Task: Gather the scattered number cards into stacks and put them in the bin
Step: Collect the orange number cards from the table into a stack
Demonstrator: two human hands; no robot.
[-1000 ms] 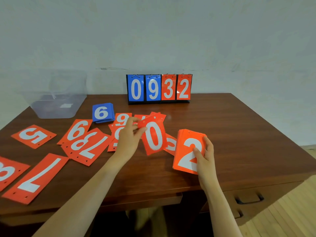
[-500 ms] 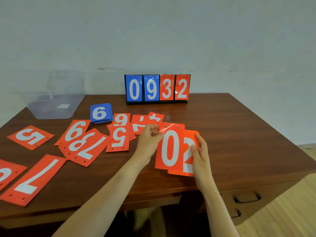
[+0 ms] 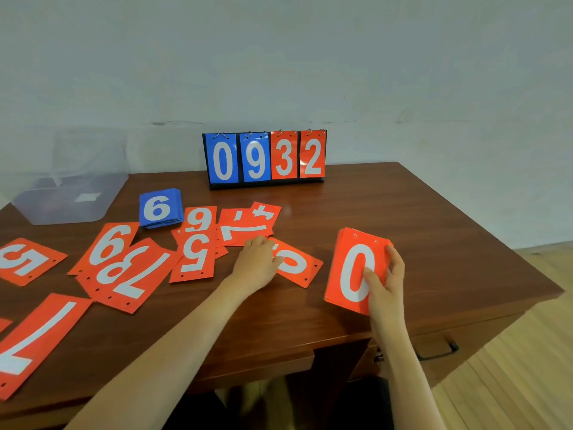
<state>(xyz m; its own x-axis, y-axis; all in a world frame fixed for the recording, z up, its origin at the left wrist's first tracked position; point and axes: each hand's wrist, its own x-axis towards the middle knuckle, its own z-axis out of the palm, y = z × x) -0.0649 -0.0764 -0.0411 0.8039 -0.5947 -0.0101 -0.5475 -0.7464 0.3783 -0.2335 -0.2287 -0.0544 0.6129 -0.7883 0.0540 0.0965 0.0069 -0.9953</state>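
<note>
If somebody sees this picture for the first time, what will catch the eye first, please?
The flip scoreboard reading 0932 stands at the back of the table. Bright orange number cards lie scattered over its left half, near a blue stack topped by a 6. At the near right, the right hand holds an orange stack showing 0, while the left hand touches a loose card at the centre.

Polished wooden table, smooth with a soft sheen. Orange cards look like glossy laminated plastic. The bin is cloudy, translucent plastic. Thin metal rings top the scoreboard. Pale wooden floor, matt painted wall.
</note>
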